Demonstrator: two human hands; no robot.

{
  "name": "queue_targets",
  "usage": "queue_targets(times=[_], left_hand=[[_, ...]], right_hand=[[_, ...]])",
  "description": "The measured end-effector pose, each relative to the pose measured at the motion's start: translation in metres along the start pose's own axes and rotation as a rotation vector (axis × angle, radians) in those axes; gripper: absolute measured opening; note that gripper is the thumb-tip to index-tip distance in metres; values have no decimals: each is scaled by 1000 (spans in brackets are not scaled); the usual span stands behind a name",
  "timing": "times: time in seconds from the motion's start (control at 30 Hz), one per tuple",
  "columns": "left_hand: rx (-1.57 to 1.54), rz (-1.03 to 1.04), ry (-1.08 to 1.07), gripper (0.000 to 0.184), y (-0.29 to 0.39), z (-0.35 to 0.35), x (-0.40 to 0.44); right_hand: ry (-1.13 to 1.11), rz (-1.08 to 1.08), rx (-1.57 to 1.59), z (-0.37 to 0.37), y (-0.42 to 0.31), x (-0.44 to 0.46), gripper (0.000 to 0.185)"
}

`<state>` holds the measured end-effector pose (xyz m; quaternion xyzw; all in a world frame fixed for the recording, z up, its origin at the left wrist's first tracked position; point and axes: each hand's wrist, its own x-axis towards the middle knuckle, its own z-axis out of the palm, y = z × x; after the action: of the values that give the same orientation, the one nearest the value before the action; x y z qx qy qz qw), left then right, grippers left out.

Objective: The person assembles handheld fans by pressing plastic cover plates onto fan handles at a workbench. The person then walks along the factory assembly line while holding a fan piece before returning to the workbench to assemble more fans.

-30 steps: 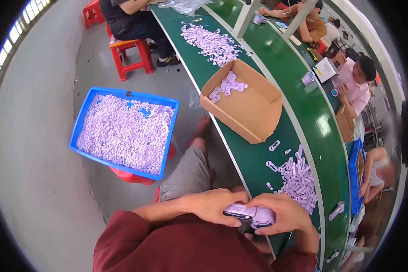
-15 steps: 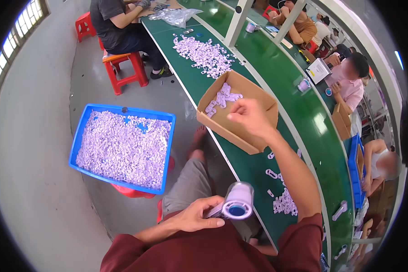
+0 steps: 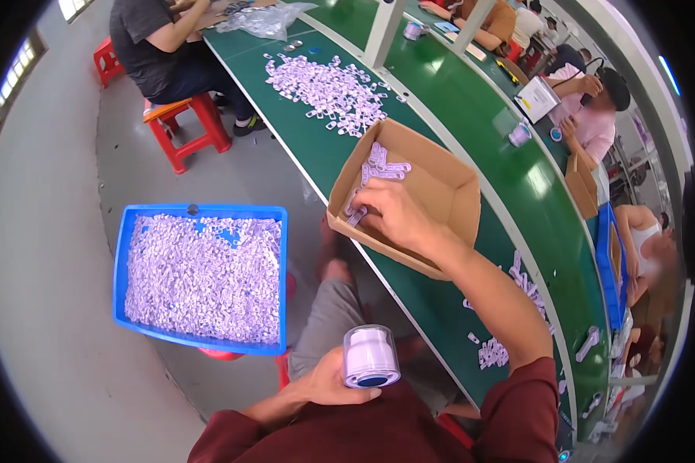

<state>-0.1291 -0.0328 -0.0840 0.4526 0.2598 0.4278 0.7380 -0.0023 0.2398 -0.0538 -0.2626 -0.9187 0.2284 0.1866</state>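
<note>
My left hand [image 3: 320,383], low in front of my body, grips a lilac cup-shaped device [image 3: 370,356] with a clear cover and a dark blue disc at its lower end. Its handle is hidden in my palm. My right hand [image 3: 390,210] reaches down into an open cardboard box [image 3: 440,189], fingers bent and closed around a long lilac plastic piece [image 3: 356,216] near the box's left wall. Just above those fingers, several similar lilac pieces [image 3: 382,166] lie in a loose heap. Part of the fingertips is hidden behind the hand.
A blue tray [image 3: 121,282] full of small lilac parts stands at the left on a red stool. More parts [image 3: 328,89] lie on the green table [image 3: 309,158] beyond the box, and others [image 3: 493,353] beside my right forearm. Co-workers sit along the green conveyor [image 3: 479,139].
My right hand has come down and left, from above the box onto the lilac pieces. The device in my left hand has moved left and turned more upright. The whole view has shifted slightly.
</note>
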Motion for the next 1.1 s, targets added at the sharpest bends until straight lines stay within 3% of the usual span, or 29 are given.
queue_targets(times=[0.1, 0.2, 0.33, 0.43, 0.53, 0.6, 0.83, 0.9, 1.1], left_hand=[[66, 65, 1, 51, 5, -10, 14], [131, 127, 1, 42, 17, -17, 32], [83, 127, -62, 50, 5, -17, 40], [51, 155, -96, 58, 2, -8, 46], [28, 183, -114, 50, 7, 0, 54], [-12, 149, -140, 53, 1, 7, 56], [-133, 177, -94, 82, -2, 46, 52], [-122, 186, -68, 88, -7, 54, 46], [97, 81, -10, 84, -16, 78, 23]], right_hand=[[-17, -62, -9, -5, -3, -4, 21], [-44, 27, 41, -17, -11, -11, 19], [-84, 300, 12, -62, -34, -30, 13], [95, 408, 144, -87, -45, -60, 16], [253, 468, 299, -113, -70, -86, 21], [377, 522, 440, -119, -88, -110, 25], [466, 486, 495, -122, -147, -204, 25], [359, 444, 443, -112, -161, -227, 26], [246, 403, 598, -64, -190, -261, 26]])
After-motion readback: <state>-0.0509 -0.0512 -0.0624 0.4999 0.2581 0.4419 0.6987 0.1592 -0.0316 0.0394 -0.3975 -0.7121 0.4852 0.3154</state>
